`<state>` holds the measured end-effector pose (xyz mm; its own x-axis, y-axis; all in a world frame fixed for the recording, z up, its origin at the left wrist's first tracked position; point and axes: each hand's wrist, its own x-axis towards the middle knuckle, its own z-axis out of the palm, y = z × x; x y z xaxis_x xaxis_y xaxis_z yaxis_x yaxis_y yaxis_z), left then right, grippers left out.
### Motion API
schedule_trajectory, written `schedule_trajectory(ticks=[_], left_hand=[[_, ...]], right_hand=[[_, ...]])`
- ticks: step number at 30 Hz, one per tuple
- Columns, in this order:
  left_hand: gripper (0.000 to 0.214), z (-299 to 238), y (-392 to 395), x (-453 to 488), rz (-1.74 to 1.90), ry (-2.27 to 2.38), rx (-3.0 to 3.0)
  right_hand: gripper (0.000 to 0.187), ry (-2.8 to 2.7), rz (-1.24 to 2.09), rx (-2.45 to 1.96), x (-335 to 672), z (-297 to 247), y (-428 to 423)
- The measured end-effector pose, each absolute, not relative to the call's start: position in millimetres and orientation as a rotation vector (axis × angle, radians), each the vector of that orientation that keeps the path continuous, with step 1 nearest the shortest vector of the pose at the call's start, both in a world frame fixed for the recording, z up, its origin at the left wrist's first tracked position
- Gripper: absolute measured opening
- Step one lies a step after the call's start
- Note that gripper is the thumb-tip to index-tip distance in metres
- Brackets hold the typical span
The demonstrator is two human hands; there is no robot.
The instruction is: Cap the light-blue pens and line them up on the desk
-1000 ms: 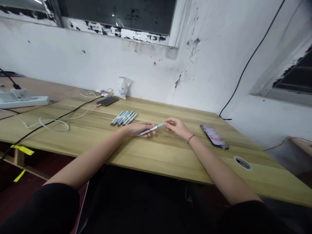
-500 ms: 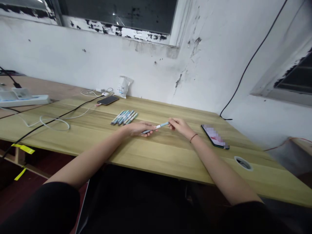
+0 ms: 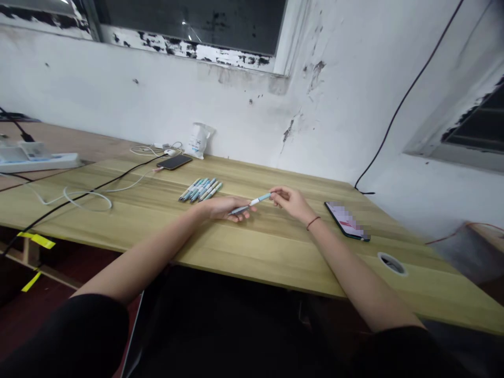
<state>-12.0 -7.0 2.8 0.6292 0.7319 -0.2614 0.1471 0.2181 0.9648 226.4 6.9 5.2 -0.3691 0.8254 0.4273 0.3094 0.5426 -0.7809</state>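
Observation:
A slim pen, pale blue and white with a grey end, slants up to the right between my hands above the table. My left hand is closed around its lower part, the grey end showing below the fingers. The fingertips of my right hand pinch the upper, pale blue end; a thin dark red band circles that wrist. Just beyond my left hand lies a row of several similar pens in blue, white and beige, side by side on the wooden table.
A phone with a lit screen lies to the right, near a round cable hole. Back left are a dark phone on a cable, a white packet by the wall, and a power strip. Cables cross the left side.
My right hand's fingers have shifted slightly left and up at the pen's tip and are less curled. The pen tilts a little more steeply. My left hand's fingers have loosened slightly.

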Motion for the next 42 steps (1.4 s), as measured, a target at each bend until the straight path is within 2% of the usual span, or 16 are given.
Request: schedule_trajectory(ticks=[7,15,19,24,33,42], left_hand=[[0.041,0.1,-8.5,-12.2,0.536,0.808,1.473],[0.043,-0.6,-13.1,-8.4,0.770,1.020,2.203],[0.047,-1.1,-10.1,-9.6,0.747,1.018,2.163],[0.049,-0.8,-5.0,-14.6,0.707,0.994,2.006],[0.050,7.3,-5.1,-22.3,0.641,0.986,2.181],[0.046,4.6,-6.5,-20.1,0.702,0.998,2.415]], right_hand=[[0.037,-2.092,0.385,-1.054,223.9,9.6,-4.2],[0.037,-2.074,0.254,-1.120,220.1,6.7,-6.4],[0.028,-2.095,0.090,-0.995,220.3,11.7,-10.4],[0.021,-2.244,0.038,-0.887,221.6,21.7,-19.9],[0.028,-2.405,-0.192,-0.893,226.0,23.9,-19.9],[0.025,-2.439,-0.343,-0.999,222.8,15.2,-13.6]])
